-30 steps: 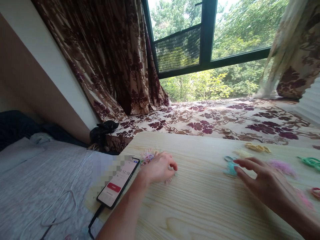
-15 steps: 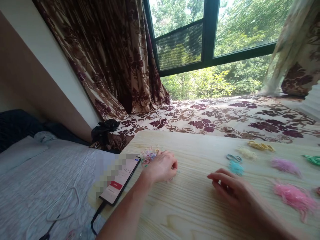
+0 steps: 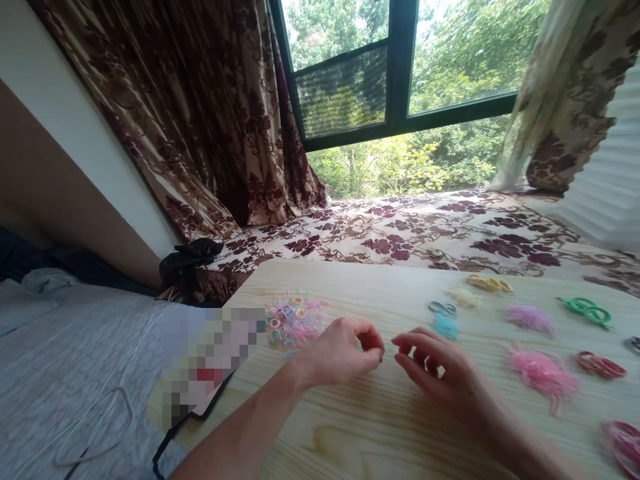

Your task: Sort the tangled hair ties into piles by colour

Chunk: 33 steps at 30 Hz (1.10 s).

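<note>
Bands [image 3: 295, 323], small, thin and of many colours, lie in a messy heap on the left of the pale wooden counter [image 3: 350, 427]. The left hand [image 3: 340, 350] is on the heap's right. Its grip is narrow, with thumb and finger tips together; I cannot tell if they pinch a band. The right hand [image 3: 445, 367] is just beside it, its grip a little open, and I see nothing in it. Far right lie a light blue pile [image 3: 445, 325] and a bright pink pile [image 3: 543, 373].
</note>
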### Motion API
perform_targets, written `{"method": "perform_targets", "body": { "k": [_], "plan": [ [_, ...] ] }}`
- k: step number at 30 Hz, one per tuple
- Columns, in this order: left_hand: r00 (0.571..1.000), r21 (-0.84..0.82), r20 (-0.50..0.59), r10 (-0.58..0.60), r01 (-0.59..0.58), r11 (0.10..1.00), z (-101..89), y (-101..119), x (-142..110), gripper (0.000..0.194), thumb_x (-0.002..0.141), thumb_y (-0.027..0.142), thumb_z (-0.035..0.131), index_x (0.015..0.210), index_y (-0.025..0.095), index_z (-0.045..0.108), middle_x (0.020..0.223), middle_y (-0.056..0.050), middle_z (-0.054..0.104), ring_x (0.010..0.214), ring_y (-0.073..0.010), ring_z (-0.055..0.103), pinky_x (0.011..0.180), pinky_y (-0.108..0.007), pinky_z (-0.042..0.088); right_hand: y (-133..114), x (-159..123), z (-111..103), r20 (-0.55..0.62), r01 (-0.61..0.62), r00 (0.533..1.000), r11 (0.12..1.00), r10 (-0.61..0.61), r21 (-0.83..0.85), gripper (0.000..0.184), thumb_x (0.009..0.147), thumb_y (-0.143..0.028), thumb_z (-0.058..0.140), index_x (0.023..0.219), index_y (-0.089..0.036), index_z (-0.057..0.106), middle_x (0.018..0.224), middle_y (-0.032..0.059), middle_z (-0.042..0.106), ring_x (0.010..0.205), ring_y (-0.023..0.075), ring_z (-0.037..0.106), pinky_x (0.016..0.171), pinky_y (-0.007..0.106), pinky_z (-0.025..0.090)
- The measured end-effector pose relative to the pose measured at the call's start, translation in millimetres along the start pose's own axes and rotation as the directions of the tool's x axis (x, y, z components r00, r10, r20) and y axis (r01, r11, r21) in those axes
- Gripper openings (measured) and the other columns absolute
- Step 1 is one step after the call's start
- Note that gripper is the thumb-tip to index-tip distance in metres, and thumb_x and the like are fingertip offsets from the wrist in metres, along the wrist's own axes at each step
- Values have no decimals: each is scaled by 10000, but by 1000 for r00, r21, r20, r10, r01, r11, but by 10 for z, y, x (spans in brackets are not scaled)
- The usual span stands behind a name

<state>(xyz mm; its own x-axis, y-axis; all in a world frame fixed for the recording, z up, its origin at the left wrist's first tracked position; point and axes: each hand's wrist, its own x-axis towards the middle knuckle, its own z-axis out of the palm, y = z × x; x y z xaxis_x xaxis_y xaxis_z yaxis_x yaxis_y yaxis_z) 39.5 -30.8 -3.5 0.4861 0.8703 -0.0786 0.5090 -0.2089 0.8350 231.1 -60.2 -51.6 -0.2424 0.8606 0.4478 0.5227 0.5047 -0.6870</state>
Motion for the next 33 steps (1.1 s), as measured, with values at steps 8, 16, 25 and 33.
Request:
{"method": "perform_targets", "body": {
  "k": [8,16,25,33],
  "plan": [
    [1000,-80,3,-2,2,997,12,33,-6,133,712,225,577,748,150,680,747,-4,670,754,-139,601,743,-238,456,-86,37,-35,30,28,999,1000,-28,12,163,884,-263,521,823,-210,663,758,26,653,523,99,564,458,209,450],
    [1000,-104,2,-19,19,994,-9,22,-10,199,715,237,616,871,147,702,849,-25,684,824,-149,613,730,-224,473,-114,41,-57,13,-28,1000,998,28,50,196,897,-301,517,794,-207,655,748,27,645,554,110,560,478,221,440],
    [999,-74,-44,28,-31,997,37,67,-30,173,727,302,646,801,155,699,778,-9,671,765,-142,603,687,-219,468,-170,64,-102,11,-108,994,991,107,76,225,881,-354,528,752,-210,644,701,21,633,558,126,547,497,238,458],
    [980,18,-133,151,-150,988,49,81,-29,137,760,220,565,721,147,674,724,-7,659,760,-138,587,728,-209,452,-241,72,-147,39,-161,987,983,158,86,292,884,-407,509,721,-209,647,672,13,620,555,129,529,498,233,443]
  ]
}}
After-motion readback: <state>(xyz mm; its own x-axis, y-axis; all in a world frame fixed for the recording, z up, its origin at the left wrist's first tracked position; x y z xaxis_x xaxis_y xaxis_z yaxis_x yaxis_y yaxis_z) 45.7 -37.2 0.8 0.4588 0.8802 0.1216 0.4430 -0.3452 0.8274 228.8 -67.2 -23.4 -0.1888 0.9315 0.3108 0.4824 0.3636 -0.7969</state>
